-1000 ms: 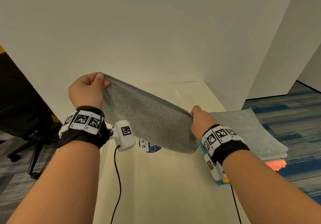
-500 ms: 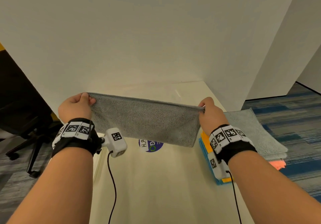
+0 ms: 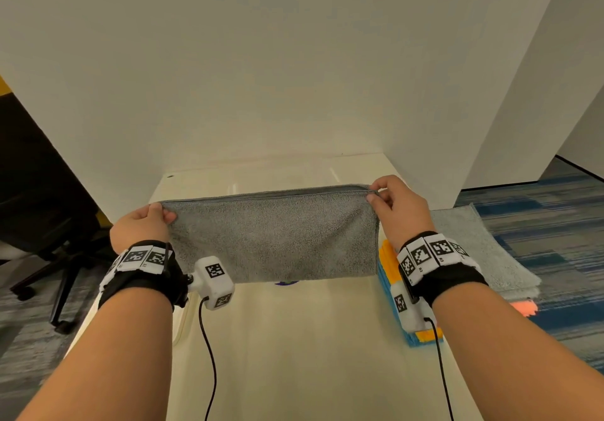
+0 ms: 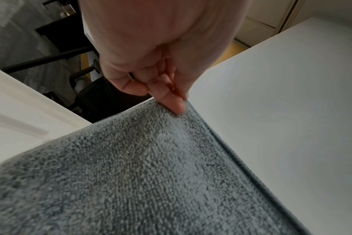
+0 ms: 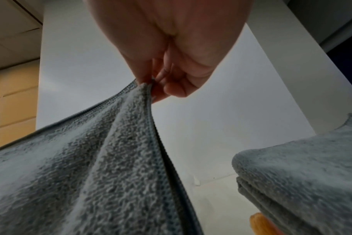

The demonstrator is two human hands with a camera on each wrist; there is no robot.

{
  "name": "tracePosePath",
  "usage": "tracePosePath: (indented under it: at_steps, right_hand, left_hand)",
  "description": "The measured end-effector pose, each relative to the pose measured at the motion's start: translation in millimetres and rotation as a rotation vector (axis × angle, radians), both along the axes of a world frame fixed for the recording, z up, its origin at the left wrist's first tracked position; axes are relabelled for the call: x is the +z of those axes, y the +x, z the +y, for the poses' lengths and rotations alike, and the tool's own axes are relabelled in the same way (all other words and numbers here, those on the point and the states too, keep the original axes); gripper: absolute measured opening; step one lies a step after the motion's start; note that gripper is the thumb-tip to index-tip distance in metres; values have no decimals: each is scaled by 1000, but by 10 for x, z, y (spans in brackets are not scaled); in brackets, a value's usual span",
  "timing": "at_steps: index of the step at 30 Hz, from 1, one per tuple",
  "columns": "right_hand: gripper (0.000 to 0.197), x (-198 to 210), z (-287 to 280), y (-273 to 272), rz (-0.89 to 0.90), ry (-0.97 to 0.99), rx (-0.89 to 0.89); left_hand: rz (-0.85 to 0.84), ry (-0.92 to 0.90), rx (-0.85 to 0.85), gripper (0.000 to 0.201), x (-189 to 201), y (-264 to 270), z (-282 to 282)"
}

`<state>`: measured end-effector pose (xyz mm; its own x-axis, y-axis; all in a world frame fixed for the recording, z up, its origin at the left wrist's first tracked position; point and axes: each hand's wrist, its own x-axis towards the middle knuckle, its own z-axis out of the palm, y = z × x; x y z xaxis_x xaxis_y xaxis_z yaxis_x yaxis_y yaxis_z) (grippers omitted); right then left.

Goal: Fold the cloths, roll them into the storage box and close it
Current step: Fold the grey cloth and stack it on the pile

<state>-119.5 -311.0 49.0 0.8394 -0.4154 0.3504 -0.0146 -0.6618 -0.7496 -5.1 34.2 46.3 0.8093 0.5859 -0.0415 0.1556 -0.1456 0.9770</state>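
You've got one grey cloth [image 3: 273, 240] up across mid-frame above the table [image 3: 294, 355], your left hand [image 3: 140, 227] pinching its left top corner, your right hand [image 3: 400, 206] pinching the right. One stack of folded cloths [image 3: 474, 257] sits right of it: pale grey on top, orange and blue showing beneath.

Grey terry cloth [image 3: 273, 240]: folded double, stitched edges together along the top, held taut and level in the air above the counter [image 3: 294, 355], hanging as a wide flat rectangle, lower edge clear of the surface. Stack of folded cloths [image 3: 483, 257] at the counter's right edge: light grey on top, then orange, blue and pink layers beneath, edges roughly aligned.
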Motion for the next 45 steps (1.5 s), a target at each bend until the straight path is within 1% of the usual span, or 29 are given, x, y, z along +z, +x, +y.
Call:
tracePosePath:
  at_steps: [2,6,9,13,18,23,26,29,32,35,39,42,45]
  right_hand:
    - [4,-1,-16,16,3,21,-14]
    - [11,7,-44,37,-40,124,-76]
    - [12,18,-58,41,-70,133,-101]
    - [3,21,-60,30,-81,131,-73]
    - [19,11,-62,18,-48,97,19]
    - [22,-7,-87,45,-38,134,50]
    - [24,-17,-80,47,-50,180,36]
    - [19,-16,-66,38,-92,234,-2]
    - [9,11,-48,32,-145,271,-50]
    - [1,24,-37,34,-161,252,-94]
    - [9,7,-38,35,-176,247,-147]
    - [12,9,-42,25,-178,236,-159]
    - [14,14,-44,29,-172,237,-159]
  left_hand:
    - [4,7,-4,31,-5,-5,9]
    - [11,0,-25,31,-31,-4,15]
    - [20,-5,-42,30,-55,-3,4]
    - [18,4,-53,29,-47,-30,-27]
    - [44,-18,-53,26,-78,30,-1]
    - [20,-19,-46,26,-102,28,-5]
    - [20,-13,-47,26,-118,24,9]
    - [34,7,-61,27,-140,44,26]
    - [39,37,-80,29,-152,46,20]
    - [64,117,-88,32,-155,34,4]
    - [74,248,-100,35,-171,0,-15]
    - [73,310,-114,28,-160,-41,-23]
    - [105,330,-147,37,-148,-39,-17]
